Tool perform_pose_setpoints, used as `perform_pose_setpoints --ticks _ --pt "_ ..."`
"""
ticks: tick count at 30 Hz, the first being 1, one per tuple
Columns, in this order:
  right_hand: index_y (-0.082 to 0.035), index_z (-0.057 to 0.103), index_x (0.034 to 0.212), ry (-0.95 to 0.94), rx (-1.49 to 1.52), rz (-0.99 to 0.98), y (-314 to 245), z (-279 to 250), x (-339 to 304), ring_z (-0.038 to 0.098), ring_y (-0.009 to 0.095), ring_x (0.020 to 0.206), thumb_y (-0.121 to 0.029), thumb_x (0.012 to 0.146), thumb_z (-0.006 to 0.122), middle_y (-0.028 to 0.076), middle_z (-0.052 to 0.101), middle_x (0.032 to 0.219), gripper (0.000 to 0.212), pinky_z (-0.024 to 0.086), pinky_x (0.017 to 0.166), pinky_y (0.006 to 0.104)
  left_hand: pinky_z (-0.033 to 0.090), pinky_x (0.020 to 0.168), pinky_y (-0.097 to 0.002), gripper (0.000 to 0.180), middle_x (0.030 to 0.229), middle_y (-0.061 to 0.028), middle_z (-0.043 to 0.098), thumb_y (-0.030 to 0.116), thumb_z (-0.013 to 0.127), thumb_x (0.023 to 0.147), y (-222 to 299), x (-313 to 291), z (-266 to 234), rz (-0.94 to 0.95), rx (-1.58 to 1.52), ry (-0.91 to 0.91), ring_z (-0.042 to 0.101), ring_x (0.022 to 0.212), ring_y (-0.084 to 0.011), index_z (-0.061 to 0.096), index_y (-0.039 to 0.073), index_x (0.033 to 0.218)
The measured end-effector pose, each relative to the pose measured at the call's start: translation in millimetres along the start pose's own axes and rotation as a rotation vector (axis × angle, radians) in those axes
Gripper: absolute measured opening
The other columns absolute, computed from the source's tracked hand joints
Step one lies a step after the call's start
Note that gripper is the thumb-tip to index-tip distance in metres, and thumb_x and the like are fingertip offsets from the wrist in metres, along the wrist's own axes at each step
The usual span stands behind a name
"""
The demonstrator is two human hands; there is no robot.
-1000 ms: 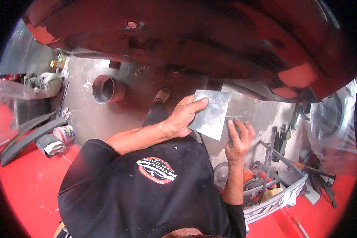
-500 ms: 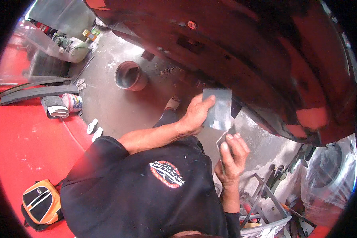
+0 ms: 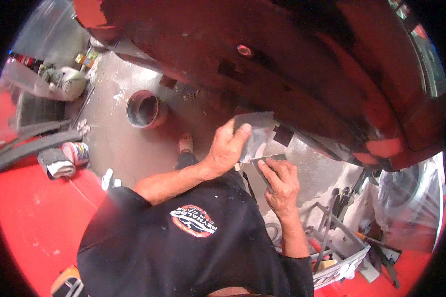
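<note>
My left hand [image 3: 224,151] grips a flat grey rectangular plate [image 3: 259,129] by its left edge, thumb on top. The plate's face is shiny, with a pale smear low on it. My right hand [image 3: 282,184] is closed on a thin dark putty spreader [image 3: 268,159], fingers laid along it. The spreader's edge is close to the plate's lower corner; whether they touch I cannot tell. Just beyond both hands hangs a dark red car bumper [image 3: 302,64] with dull sanded-looking patches and a small round badge.
A bucket [image 3: 161,113] stands on the grey floor to the left. A lidded tub [image 3: 76,152], dark strips [image 3: 39,148] and white slippers [image 3: 107,179] lie further left. At right are a grey tool cart [image 3: 344,271] and a plastic-wrapped wheel [image 3: 411,203].
Both hands have shifted left in the view, and the plate has tilted. The right hand has turned, and the spreader now lies flatter. The surroundings have shifted as my head moved.
</note>
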State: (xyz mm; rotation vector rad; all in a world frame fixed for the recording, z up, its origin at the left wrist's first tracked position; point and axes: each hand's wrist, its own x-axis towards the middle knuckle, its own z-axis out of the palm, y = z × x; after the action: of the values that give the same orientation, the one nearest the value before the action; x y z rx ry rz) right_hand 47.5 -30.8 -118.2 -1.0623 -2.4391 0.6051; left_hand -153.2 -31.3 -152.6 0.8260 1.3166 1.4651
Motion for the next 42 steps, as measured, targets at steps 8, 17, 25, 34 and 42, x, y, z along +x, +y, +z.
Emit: perform_pose_setpoints --ticks 8,17,25,34,42 --pt "0.003 0.062 0.121 0.401 1.328 0.761 -32 45 53 0.065 0.016 0.101 -0.002 0.090 0.065 0.007 0.068 0.109 0.031 0.052 0.091 0.0319 0.050 0.087 -0.0340 0.031 0.106 -0.0074 0.070 0.021 0.052 0.104 -39 43 -174 -0.034 0.068 0.207 0.061 0.095 -0.0147 0.063 -0.002 0.119" --pt "0.005 0.062 0.128 0.349 0.943 0.521 -94 -13 139 0.064 0.017 0.104 -0.001 0.084 0.069 0.009 0.069 0.115 0.045 0.049 0.095 0.0307 0.043 0.103 -0.0396 0.060 0.125 -0.0258 0.064 0.034 0.059 0.100 -129 28 -348 -0.418 0.506 0.430 0.059 0.117 -0.0327 0.052 -0.016 0.132" --pt "-0.020 0.071 0.125 0.076 -1.172 -0.627 -97 -60 199 0.056 0.029 0.116 -0.009 0.083 0.066 0.004 0.066 0.124 0.044 0.042 0.101 0.0453 0.045 0.097 -0.0381 0.048 0.118 -0.0172 0.066 0.030 0.055 0.103 -181 -38 -355 -0.256 0.322 0.852 0.060 0.106 -0.0261 0.057 -0.011 0.127" --pt "-0.028 0.066 0.130 0.198 -1.527 -1.018 -34 -51 227 0.049 0.026 0.122 -0.017 0.087 0.059 -0.002 0.058 0.128 0.045 0.031 0.108 0.0534 0.050 0.087 -0.0346 0.028 0.111 -0.0093 0.066 0.021 0.053 0.105 -285 -198 -254 -0.191 -0.282 1.227 0.063 0.096 -0.0185 0.059 -0.002 0.121" --pt "-0.027 0.069 0.124 0.331 -1.503 -1.183 -26 -39 257 0.050 0.023 0.120 -0.020 0.084 0.065 -0.006 0.059 0.122 0.041 0.033 0.105 0.0534 0.052 0.085 -0.0354 0.030 0.111 -0.0105 0.066 0.022 0.054 0.104 -318 -264 -221 -0.191 -0.279 1.394 0.065 0.095 -0.0206 0.059 -0.003 0.120"
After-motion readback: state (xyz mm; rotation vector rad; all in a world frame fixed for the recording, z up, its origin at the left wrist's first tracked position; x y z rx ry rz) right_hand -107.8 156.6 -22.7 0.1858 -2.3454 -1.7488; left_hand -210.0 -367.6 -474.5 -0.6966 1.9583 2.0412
